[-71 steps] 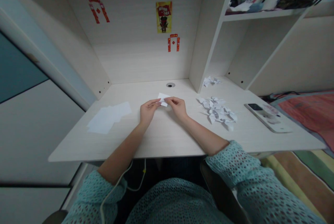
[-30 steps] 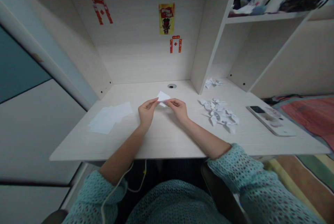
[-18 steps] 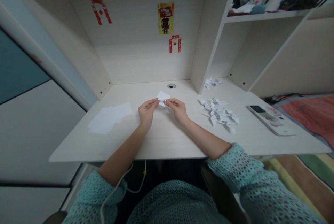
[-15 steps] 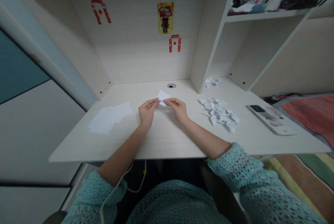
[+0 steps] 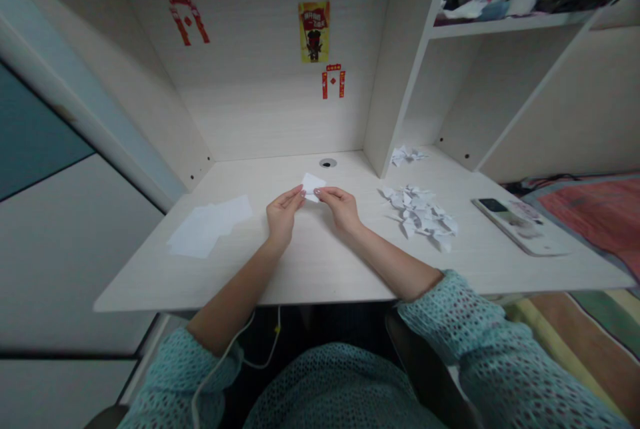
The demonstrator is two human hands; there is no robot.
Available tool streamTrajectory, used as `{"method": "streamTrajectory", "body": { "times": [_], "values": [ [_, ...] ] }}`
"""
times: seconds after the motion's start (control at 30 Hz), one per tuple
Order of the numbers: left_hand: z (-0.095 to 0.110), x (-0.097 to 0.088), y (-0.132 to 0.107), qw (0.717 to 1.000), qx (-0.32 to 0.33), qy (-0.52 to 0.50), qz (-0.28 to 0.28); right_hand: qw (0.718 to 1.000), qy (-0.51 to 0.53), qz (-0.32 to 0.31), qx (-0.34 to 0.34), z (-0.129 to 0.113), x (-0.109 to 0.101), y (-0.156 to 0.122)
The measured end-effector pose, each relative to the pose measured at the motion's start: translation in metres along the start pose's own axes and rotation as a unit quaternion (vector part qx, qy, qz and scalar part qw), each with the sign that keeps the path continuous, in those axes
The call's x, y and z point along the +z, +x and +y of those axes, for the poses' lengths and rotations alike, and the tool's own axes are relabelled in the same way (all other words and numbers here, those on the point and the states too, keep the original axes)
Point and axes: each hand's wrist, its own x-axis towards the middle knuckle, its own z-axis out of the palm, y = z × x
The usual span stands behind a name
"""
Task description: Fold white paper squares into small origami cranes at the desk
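Note:
Between my two hands, just above the middle of the desk, is a small piece of white paper (image 5: 313, 182), partly folded. My left hand (image 5: 283, 213) pinches its left edge between thumb and fingers. On the other side, my right hand (image 5: 341, 207) grips the right edge the same way. The fingertips hide parts of the paper. Flat white sheets (image 5: 210, 225) lie overlapping to the left of my left hand. Right of my right hand is a loose heap of folded white paper pieces (image 5: 420, 212).
More folded paper pieces (image 5: 409, 155) lie behind the upright divider (image 5: 400, 82). A phone-shaped white case or box (image 5: 523, 225) rests at the desk's right. A round cable hole (image 5: 328, 163) is near the back wall. A white cable (image 5: 270, 349) hangs below the front edge.
Both hands stay in almost the same place, still pinching the paper. The view has shifted very slightly.

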Motion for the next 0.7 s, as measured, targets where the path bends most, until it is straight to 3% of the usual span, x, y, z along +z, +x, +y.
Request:
{"method": "streamTrajectory", "body": {
  "times": [0.23, 0.43, 0.7],
  "values": [
    [0.001, 0.0, -0.002, 1.0, 0.006, 0.005, -0.016, 0.999, 0.032, 0.012, 0.039, 0.004, 0.001, 0.001],
    [0.002, 0.001, -0.004, 1.0, 0.01, 0.014, -0.024, 1.0, -0.009, 0.024, 0.018, 0.0, -0.001, -0.001],
    [0.003, 0.001, -0.004, 0.997, 0.0, 0.067, -0.033, 0.999, -0.038, -0.006, -0.005, -0.006, -0.001, -0.005]
  ]
}}
